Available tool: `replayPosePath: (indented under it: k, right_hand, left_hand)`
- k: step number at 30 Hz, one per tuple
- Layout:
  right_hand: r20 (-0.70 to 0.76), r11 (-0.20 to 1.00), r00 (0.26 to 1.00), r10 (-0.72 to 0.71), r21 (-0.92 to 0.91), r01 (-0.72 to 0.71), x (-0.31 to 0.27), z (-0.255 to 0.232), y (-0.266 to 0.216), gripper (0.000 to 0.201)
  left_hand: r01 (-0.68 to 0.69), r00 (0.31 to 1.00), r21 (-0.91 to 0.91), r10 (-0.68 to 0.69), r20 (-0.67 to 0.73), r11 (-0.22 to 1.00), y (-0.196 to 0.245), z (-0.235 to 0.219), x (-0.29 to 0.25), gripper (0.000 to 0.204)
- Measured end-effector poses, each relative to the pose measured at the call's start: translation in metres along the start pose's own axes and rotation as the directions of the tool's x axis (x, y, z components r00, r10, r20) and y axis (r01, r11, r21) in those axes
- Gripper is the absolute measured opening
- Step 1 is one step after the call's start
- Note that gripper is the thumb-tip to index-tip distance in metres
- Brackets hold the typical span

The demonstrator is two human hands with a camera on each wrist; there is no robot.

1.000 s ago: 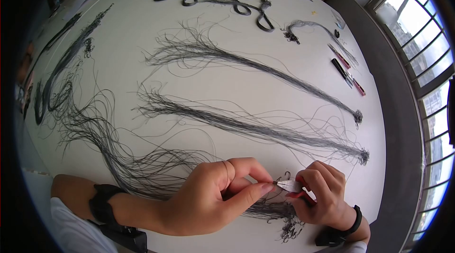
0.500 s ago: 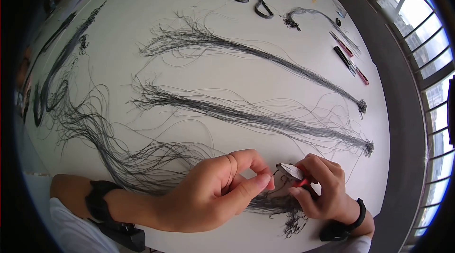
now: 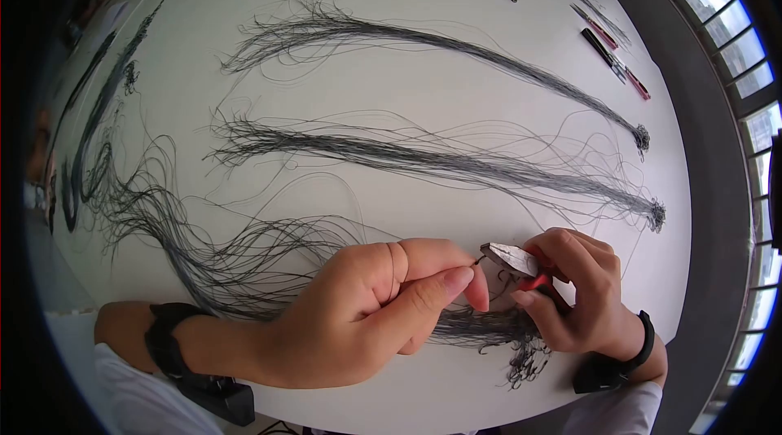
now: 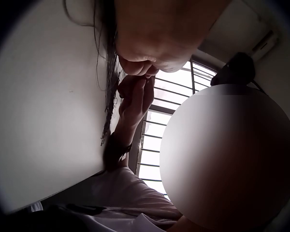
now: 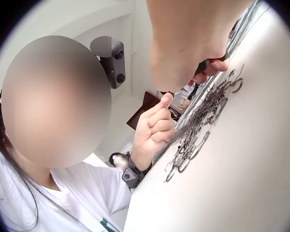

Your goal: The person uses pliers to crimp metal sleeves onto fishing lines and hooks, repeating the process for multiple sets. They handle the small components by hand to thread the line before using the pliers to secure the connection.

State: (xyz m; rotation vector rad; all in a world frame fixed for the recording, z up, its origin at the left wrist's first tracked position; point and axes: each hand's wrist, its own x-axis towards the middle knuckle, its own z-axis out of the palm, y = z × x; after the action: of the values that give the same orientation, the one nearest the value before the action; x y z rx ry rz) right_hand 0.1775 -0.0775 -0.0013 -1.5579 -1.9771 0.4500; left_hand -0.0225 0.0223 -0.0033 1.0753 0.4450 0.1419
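Note:
My right hand (image 3: 580,288) grips red-handled pliers (image 3: 511,258), their metal nose pointing left. At the nose's tip, my left hand (image 3: 358,313) pinches a thin dark piece (image 3: 479,261) between thumb and forefinger; it is too small to make out fully. Below both hands lies a bundle of dark lines (image 3: 481,327) that ends at the right in a cluster of fish hooks (image 3: 528,363). The right wrist view shows these hooks (image 5: 186,152) close up on the white tabletop. My left forearm covers part of the bundle.
Two long line bundles, a middle one (image 3: 423,160) and a farther one (image 3: 456,46), stretch across the white table (image 3: 342,89). Looser strands (image 3: 220,260) spread at the left. Pens (image 3: 603,48) lie at the right edge, near a barred window (image 3: 737,28).
The pliers' nose moved away from my left fingertips, then came back to them. Both hands shifted slightly right and up in view. The head view tilted downward, so the table's far items slid up.

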Motion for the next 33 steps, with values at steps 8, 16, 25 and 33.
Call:
replayPosePath:
  k: [8, 16, 25, 33]
  right_hand:
    - [0.057, 0.98, 0.99, 0.129, 0.148, -0.136, 0.001, -0.004, 0.0, 0.024]
    - [0.078, 0.959, 0.979, 0.191, 0.2, -0.203, 0.0, -0.005, 0.002, 0.024]
    - [0.048, 0.969, 0.98, 0.193, 0.147, -0.198, -0.001, -0.003, 0.006, 0.041]
    - [0.066, 0.87, 0.896, 0.439, 0.217, -0.442, 0.001, -0.001, -0.005, 0.041]
  left_hand:
    - [0.019, 1.0, -0.004, -0.019, -0.008, 1.0, 0.001, -0.002, 0.003, 0.026]
    - [0.075, 0.994, -0.036, -0.078, -0.071, 0.996, 0.004, 0.001, 0.002, 0.027]
    - [0.078, 0.994, -0.033, -0.08, -0.07, 0.996, 0.005, 0.0, 0.003, 0.028]
    - [0.087, 0.991, -0.048, -0.091, -0.099, 0.995, 0.003, -0.001, 0.002, 0.028]
